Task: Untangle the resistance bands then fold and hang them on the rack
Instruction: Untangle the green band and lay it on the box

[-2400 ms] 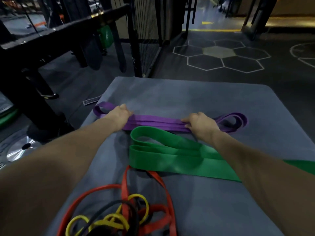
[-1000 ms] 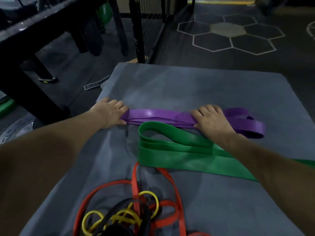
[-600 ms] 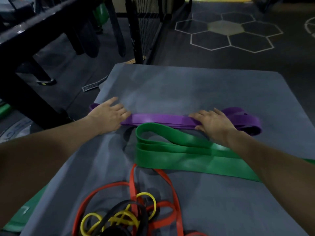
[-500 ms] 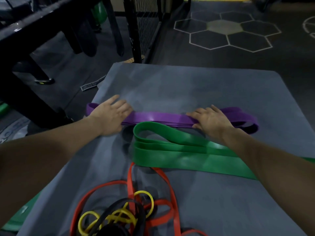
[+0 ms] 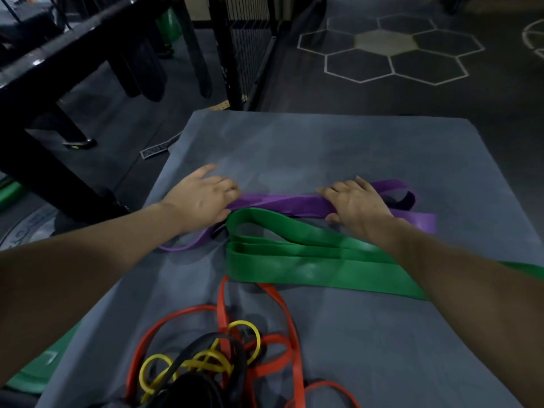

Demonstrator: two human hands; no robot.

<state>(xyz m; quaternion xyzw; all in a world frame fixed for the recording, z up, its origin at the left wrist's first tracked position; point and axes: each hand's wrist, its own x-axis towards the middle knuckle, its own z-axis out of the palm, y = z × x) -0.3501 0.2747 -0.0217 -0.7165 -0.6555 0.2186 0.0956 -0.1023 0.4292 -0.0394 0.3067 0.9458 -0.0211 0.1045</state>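
purple band (image 5: 282, 203) | left end now trailing behind left hand (image 5: 203, 195) | right hand (image 5: 357, 203) still pressing

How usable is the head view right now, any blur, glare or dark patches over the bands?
Head view: dim overall; both hands, left hand and right hand, look slightly motion-smeared on the purple band; soft sheen on the green band; the tangled bands sink into shadow at the bottom edge; wide-angle bending curves the grey mat.
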